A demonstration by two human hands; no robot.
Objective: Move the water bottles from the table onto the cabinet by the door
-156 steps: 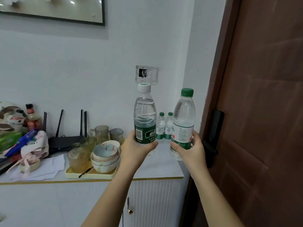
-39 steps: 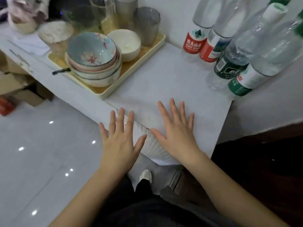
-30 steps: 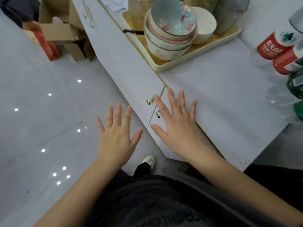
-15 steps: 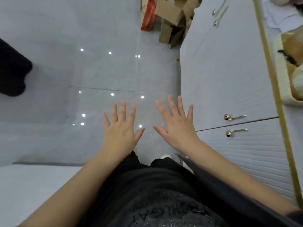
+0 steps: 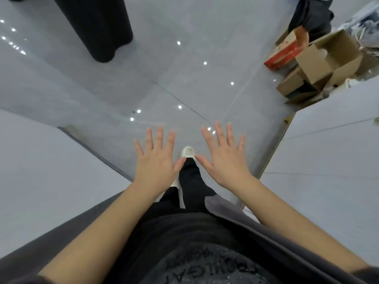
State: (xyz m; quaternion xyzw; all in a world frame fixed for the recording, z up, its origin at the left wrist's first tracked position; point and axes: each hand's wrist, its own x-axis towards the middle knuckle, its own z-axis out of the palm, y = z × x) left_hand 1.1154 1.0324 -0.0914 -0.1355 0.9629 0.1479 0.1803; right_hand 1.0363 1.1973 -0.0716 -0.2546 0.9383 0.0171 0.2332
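My left hand (image 5: 156,160) and my right hand (image 5: 224,158) are held out palm down over the grey tiled floor (image 5: 184,83), fingers spread, with nothing in them. No water bottle is in view. The white cabinet front (image 5: 328,160) rises along the right side, its top out of frame. Between the hands I see my dark trouser leg and a white shoe (image 5: 187,152).
Open cardboard boxes (image 5: 320,64) and a red carton (image 5: 282,56) lie on the floor by the cabinet's far end. A black object (image 5: 96,27) stands at the upper left. A white surface with a dark edge (image 5: 51,171) runs along the left.
The view has swung away from the cabinet top toward the floor; the bottles, tray and bowls have left the frame. Both hands stay open and empty.
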